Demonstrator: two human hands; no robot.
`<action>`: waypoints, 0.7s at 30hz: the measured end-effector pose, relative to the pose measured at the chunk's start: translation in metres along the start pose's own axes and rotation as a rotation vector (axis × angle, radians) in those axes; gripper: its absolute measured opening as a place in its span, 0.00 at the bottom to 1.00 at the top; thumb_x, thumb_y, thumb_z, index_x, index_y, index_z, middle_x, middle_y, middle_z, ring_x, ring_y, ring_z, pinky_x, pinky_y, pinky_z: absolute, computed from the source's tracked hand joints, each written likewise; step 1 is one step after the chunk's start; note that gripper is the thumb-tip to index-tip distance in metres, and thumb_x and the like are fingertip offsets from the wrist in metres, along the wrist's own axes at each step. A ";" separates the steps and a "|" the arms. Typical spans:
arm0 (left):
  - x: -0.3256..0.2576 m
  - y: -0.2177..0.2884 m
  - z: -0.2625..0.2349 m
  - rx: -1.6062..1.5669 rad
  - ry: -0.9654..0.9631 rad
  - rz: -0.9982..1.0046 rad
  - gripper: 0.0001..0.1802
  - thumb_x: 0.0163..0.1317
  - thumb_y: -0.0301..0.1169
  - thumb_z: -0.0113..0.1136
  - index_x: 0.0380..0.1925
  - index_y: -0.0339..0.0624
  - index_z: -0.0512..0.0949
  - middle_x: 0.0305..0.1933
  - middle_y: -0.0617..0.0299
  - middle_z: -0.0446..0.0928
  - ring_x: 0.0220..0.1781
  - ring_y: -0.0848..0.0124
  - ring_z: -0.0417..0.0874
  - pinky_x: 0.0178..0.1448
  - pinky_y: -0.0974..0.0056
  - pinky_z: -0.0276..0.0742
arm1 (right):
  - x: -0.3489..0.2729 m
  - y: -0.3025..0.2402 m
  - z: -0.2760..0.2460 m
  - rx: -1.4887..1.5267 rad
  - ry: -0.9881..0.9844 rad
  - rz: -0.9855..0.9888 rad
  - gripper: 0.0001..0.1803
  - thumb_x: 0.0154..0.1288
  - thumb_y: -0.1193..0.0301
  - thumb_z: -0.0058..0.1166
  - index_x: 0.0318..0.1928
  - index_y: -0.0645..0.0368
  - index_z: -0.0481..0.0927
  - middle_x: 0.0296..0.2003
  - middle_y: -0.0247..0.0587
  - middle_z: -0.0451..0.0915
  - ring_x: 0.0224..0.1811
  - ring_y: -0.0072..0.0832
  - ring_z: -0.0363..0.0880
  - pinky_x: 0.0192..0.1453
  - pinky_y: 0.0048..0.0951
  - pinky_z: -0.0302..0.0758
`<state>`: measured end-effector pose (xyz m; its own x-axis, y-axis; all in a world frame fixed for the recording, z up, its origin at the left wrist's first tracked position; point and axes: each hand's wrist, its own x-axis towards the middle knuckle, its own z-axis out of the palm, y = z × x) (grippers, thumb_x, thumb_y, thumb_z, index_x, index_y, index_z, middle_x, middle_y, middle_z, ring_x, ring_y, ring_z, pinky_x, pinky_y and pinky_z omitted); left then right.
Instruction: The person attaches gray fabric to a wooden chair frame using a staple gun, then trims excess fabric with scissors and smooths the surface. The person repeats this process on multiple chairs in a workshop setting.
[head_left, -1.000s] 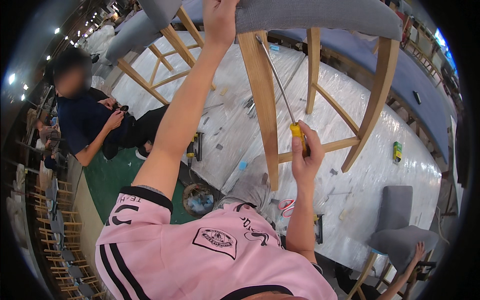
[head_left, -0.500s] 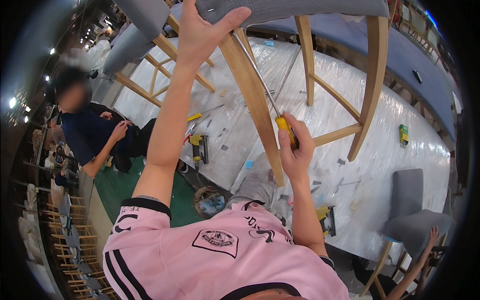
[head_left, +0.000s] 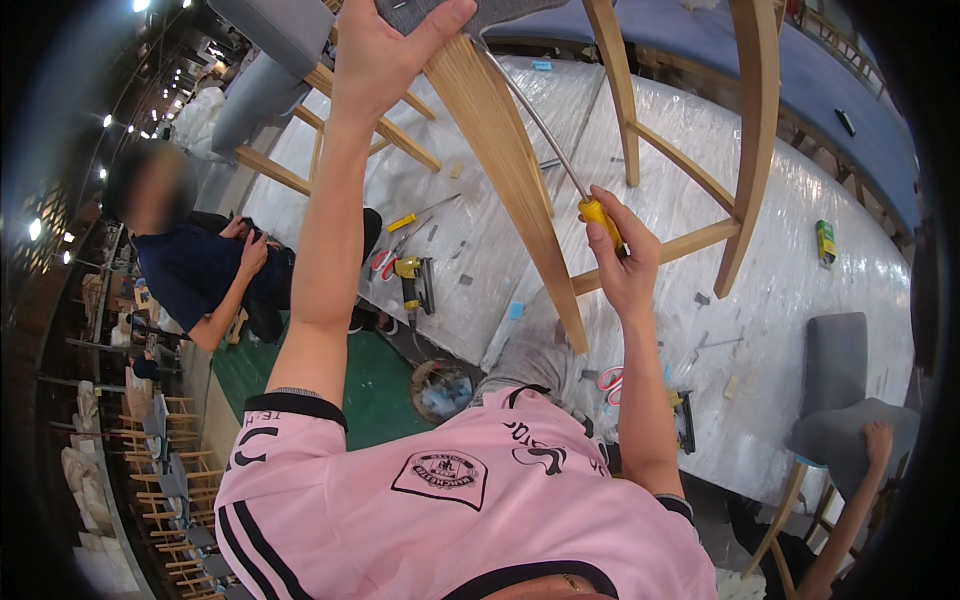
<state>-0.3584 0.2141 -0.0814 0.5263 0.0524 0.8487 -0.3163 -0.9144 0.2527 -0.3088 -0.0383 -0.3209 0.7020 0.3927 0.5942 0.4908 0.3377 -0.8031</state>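
Observation:
A wooden chair leg (head_left: pixel 515 180) slants across the middle, below a grey upholstered seat (head_left: pixel 510 12) cut off by the top edge. My left hand (head_left: pixel 385 60) grips the seat's corner, its thumb lying over the fabric; the other fingers are partly hidden. In my right hand (head_left: pixel 628 265) is a screwdriver (head_left: pixel 597 212) with a yellow handle and a long metal shaft. The shaft runs up and left to the seat's edge beside the top of the leg. Its very tip is hidden there.
Plastic film covers the work table (head_left: pixel 700 170). On it lie another yellow screwdriver (head_left: pixel 402 221), scissors (head_left: pixel 609 384) and a staple gun (head_left: pixel 410 283). A second staple gun (head_left: pixel 686 420) is near my right forearm. One person (head_left: pixel 190 270) sits left; another's arm (head_left: pixel 850 510) touches a grey chair (head_left: pixel 838 360).
My right hand and the screwdriver handle have moved right and slightly up, farther from the leg. The shaft's upper end stays at the seat edge. My left hand keeps its grip; the whole view has shifted.

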 end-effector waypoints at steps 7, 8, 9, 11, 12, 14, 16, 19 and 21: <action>-0.002 0.003 -0.003 0.035 -0.011 0.012 0.37 0.59 0.38 0.77 0.66 0.41 0.71 0.64 0.54 0.75 0.69 0.64 0.72 0.75 0.58 0.63 | 0.008 0.003 0.000 -0.036 -0.056 -0.011 0.17 0.74 0.71 0.60 0.61 0.59 0.83 0.32 0.40 0.82 0.30 0.25 0.75 0.37 0.26 0.73; -0.002 0.003 -0.003 0.034 -0.012 0.013 0.37 0.59 0.37 0.77 0.66 0.41 0.71 0.64 0.54 0.75 0.69 0.63 0.72 0.76 0.58 0.63 | 0.011 0.003 0.002 -0.039 -0.053 -0.015 0.17 0.75 0.71 0.60 0.61 0.59 0.83 0.32 0.40 0.81 0.30 0.25 0.74 0.36 0.26 0.73; -0.002 0.004 -0.003 0.041 -0.011 0.025 0.37 0.59 0.37 0.77 0.66 0.40 0.71 0.65 0.54 0.74 0.69 0.63 0.72 0.76 0.58 0.63 | 0.012 0.005 0.002 -0.038 -0.043 -0.008 0.17 0.75 0.72 0.59 0.61 0.59 0.83 0.32 0.39 0.81 0.30 0.25 0.74 0.36 0.26 0.72; -0.002 0.003 -0.002 0.055 -0.010 0.048 0.37 0.59 0.37 0.77 0.66 0.40 0.71 0.65 0.54 0.74 0.70 0.63 0.72 0.76 0.58 0.62 | 0.016 0.010 0.003 -0.038 -0.022 0.006 0.16 0.76 0.72 0.58 0.61 0.59 0.83 0.32 0.39 0.81 0.30 0.25 0.74 0.36 0.26 0.72; -0.002 0.003 -0.001 0.050 -0.007 0.042 0.37 0.59 0.36 0.77 0.66 0.40 0.71 0.66 0.54 0.74 0.70 0.63 0.71 0.76 0.58 0.62 | 0.018 0.012 0.002 -0.062 -0.022 0.002 0.16 0.76 0.72 0.57 0.61 0.59 0.83 0.32 0.39 0.81 0.30 0.25 0.74 0.36 0.26 0.72; -0.003 0.005 0.001 0.041 -0.004 0.030 0.37 0.59 0.36 0.77 0.66 0.39 0.71 0.66 0.54 0.74 0.71 0.63 0.71 0.77 0.58 0.61 | 0.023 0.014 0.001 -0.105 -0.023 -0.006 0.16 0.77 0.72 0.57 0.61 0.59 0.83 0.33 0.40 0.82 0.30 0.25 0.74 0.36 0.25 0.71; -0.002 0.001 0.001 0.038 0.001 0.048 0.37 0.59 0.36 0.77 0.66 0.40 0.71 0.65 0.54 0.74 0.70 0.63 0.71 0.76 0.58 0.62 | 0.029 0.019 0.003 -0.089 -0.022 -0.040 0.16 0.78 0.71 0.55 0.62 0.58 0.83 0.33 0.38 0.82 0.29 0.22 0.73 0.35 0.24 0.70; 0.000 0.009 0.001 -0.005 -0.010 -0.016 0.36 0.59 0.35 0.77 0.66 0.41 0.71 0.64 0.55 0.74 0.69 0.64 0.72 0.75 0.59 0.64 | 0.028 0.027 -0.001 -0.018 -0.029 0.117 0.17 0.80 0.68 0.53 0.63 0.58 0.82 0.32 0.34 0.83 0.27 0.18 0.71 0.33 0.22 0.69; 0.000 0.015 -0.002 -0.020 -0.019 -0.062 0.36 0.59 0.35 0.77 0.66 0.42 0.71 0.63 0.55 0.74 0.68 0.65 0.72 0.74 0.59 0.65 | 0.024 0.036 -0.012 -0.037 -0.024 0.233 0.18 0.81 0.65 0.53 0.64 0.57 0.82 0.30 0.32 0.82 0.26 0.15 0.69 0.32 0.21 0.68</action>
<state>-0.3642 0.2006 -0.0764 0.5604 0.1010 0.8221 -0.2978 -0.9016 0.3138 -0.2683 -0.0267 -0.3360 0.7862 0.4766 0.3933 0.3362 0.2041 -0.9194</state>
